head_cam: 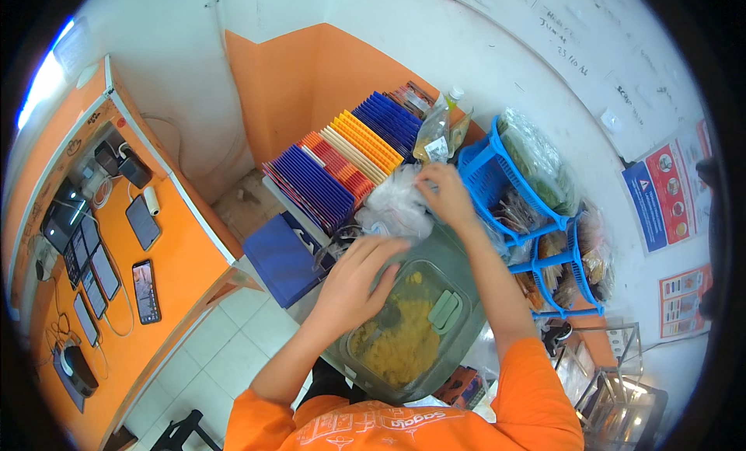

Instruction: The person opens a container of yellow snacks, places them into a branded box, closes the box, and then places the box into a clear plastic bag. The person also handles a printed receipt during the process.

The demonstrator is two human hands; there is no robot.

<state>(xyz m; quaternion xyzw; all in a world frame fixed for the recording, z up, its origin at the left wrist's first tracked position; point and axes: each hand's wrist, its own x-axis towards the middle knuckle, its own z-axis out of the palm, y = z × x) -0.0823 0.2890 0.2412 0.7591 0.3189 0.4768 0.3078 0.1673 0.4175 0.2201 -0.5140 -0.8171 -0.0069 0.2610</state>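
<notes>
My left hand hovers over the near left part of a lidded plastic container, fingers spread and nothing in them. Yellow-orange food shows through the container's clear lid, which has a green latch or vent piece. My right hand is at the edge of a heap of clear plastic bags, its fingers curled against it; whether they grip the plastic I cannot tell. Left of the bags stand rows of folded blue, red, cream and yellow packaging. A flat blue bag lies nearer the left edge.
At right, stacked blue plastic baskets hold bagged goods, with a bag of green leaves on top. Behind stand a pouch of yellowish liquid and a bottle. An orange desk at left carries several phones. A metal rack stands lower right.
</notes>
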